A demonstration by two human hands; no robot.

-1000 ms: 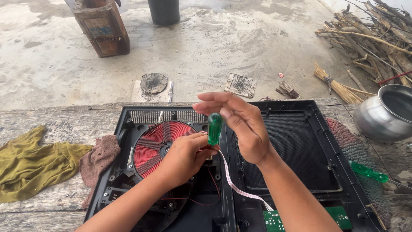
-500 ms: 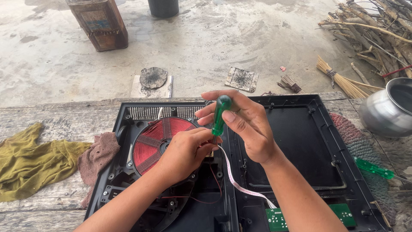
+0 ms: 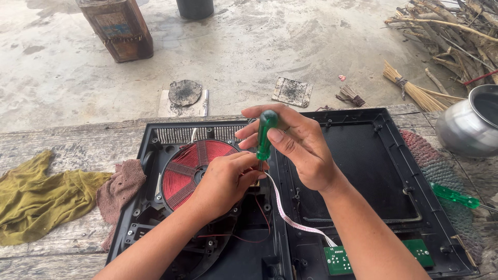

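The right hand point(image 3: 298, 148) is closed around the green screwdriver point(image 3: 265, 136), thumb and fingers clamped on the handle w/ the tool held upright, tip pointing down. Just below and to its left, the left hand point(image 3: 228, 179) is curled shut over the shaft's lower end, resting on the open cooker base point(image 3: 150, 207) beside the red coil point(image 3: 181, 173).

Handling, as a judgement: the screwdriver looks light and stiff, its clear plastic handle smooth (prob. a bit slippery), so the fat ribbed part of the handle is the place to grip. The thin white ribbon cable point(image 3: 290, 218) running from under the left hand to the small green circuit board point(image 3: 337, 259) looks soft and easy to tear; best left untouched.

Hard to see: the tip and whatever it meets are hidden under the left hand's fingers. The board is cut off at the bottom edge. A second green screwdriver point(image 3: 455, 196) lies well off to the right hand's right, on a mat, its shaft running out of view.
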